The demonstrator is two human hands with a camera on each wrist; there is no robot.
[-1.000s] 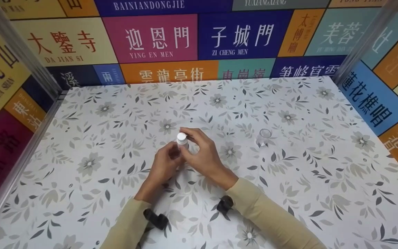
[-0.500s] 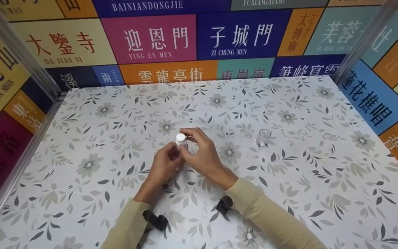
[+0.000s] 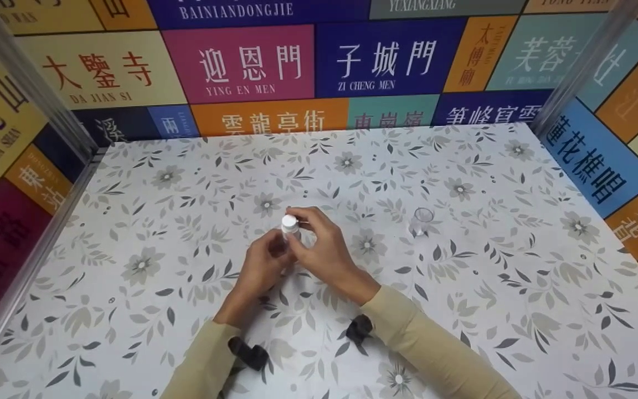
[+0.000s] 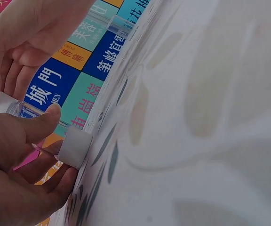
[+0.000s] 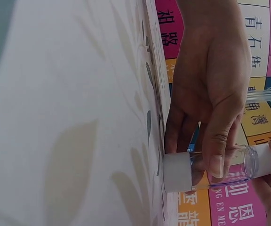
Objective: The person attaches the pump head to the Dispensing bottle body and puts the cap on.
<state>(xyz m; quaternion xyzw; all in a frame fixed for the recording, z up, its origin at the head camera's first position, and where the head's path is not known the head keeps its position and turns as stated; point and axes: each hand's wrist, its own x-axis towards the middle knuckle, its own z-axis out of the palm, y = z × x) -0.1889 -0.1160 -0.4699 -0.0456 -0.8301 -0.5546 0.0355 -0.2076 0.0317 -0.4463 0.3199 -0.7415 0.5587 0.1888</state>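
Near the middle of the table, a small bottle with a white top [image 3: 289, 221] stands upright between both hands. Its clear body [image 5: 234, 172] and white base [image 5: 178, 172] show in the right wrist view, the base right at the tabletop. My left hand [image 3: 263, 263] grips the clear body, thumb on one side and fingers behind. With thumb and fingers, my right hand [image 3: 327, 246] pinches the white top. In the left wrist view the right hand [image 4: 27, 37] comes in from above at that top, while the left hand's thumb [image 4: 46, 125] lies along the clear body.
A small clear cup-shaped piece [image 3: 423, 221] stands on the table to the right of the hands. Floral cloth [image 3: 197, 194] covers the tabletop. Panels with large lettering [image 3: 241, 61] rise at the back and sides, with clear posts [image 3: 590, 66] at the corners.
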